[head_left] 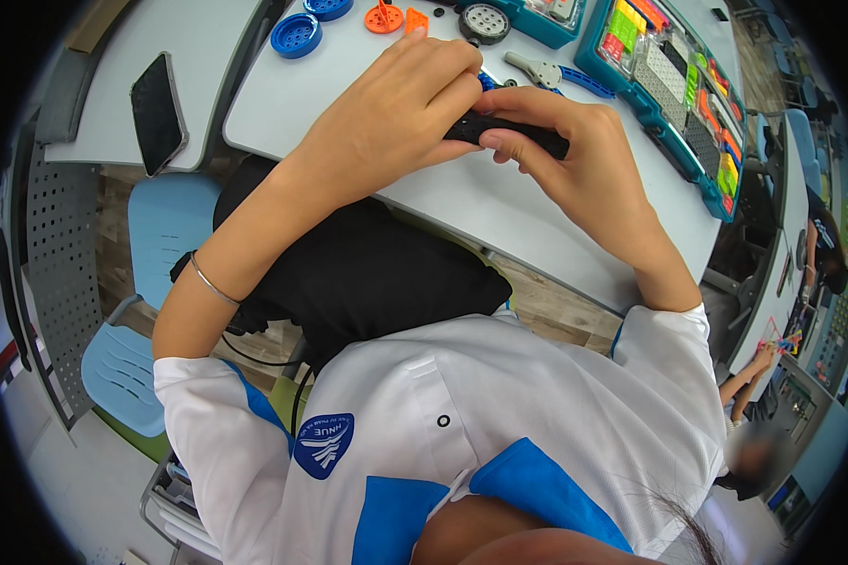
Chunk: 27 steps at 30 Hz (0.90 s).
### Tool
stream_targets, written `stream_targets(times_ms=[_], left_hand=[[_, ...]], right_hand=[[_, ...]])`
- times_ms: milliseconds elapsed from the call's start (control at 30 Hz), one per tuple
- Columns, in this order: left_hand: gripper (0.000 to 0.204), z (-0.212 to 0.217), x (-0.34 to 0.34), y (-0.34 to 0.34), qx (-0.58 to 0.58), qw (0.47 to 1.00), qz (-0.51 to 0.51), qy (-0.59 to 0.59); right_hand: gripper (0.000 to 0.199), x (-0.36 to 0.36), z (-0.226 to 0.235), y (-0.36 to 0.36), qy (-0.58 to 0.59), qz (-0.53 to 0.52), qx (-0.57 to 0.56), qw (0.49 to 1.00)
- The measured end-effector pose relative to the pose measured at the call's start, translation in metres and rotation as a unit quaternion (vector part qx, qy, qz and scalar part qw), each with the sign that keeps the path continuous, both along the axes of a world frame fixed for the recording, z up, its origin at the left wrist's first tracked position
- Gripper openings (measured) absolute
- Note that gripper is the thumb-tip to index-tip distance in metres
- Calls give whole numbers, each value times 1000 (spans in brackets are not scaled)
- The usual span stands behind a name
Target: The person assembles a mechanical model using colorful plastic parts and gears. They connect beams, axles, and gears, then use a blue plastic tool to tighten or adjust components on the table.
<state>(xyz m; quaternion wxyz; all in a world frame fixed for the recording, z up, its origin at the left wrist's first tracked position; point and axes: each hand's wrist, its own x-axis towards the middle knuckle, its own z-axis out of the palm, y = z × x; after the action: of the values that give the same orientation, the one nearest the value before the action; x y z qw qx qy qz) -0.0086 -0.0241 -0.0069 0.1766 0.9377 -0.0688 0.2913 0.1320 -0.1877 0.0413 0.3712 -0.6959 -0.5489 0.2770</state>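
Down at the lower edge, a white shirt (575, 405) with a blue collar, and just beyond it black fabric (377, 282) across the lap; up over the near part of the white table (283, 99), both hands are at work on one black bar (530, 135), held off the tabletop; the left hand (400, 113) has its fingers bent in and closed on the bar's left end, its grip partly hidden by its own knuckles; the right hand (584, 141) pinches the bar between thumb and forefinger, the bar's other end running back under the palm; just past the fingers lies a grey-and-blue tool (537, 71), and near it a grey wheel (485, 23); left of those, an orange disc (383, 19) and a blue wheel (295, 36); to the right, a teal case (664, 139) packed with coloured parts (669, 66); well apart at far right, another person's hand (761, 360) is at a second table.
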Motion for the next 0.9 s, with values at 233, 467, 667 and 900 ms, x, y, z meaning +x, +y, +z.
stream_targets(times_ms=[233, 467, 667, 900], left_hand=[[39, 6, -6, 7, -65, 996, -45, 32], [40, 4, -1, 2, -76, 996, -52, -7], [35, 1, -3, 4, -31, 999, 23, -13], [28, 0, -5, -1, 38, 998, 48, -2]], right_hand=[[19, 42, -3, 10, 162, 19, -7, 987], [49, 72, -18, 17, 78, 243, 36, 966], [64, 30, -16, 11, 78, 141, 70, 985], [60, 18, -16, 3, 158, 56, -6, 986]])
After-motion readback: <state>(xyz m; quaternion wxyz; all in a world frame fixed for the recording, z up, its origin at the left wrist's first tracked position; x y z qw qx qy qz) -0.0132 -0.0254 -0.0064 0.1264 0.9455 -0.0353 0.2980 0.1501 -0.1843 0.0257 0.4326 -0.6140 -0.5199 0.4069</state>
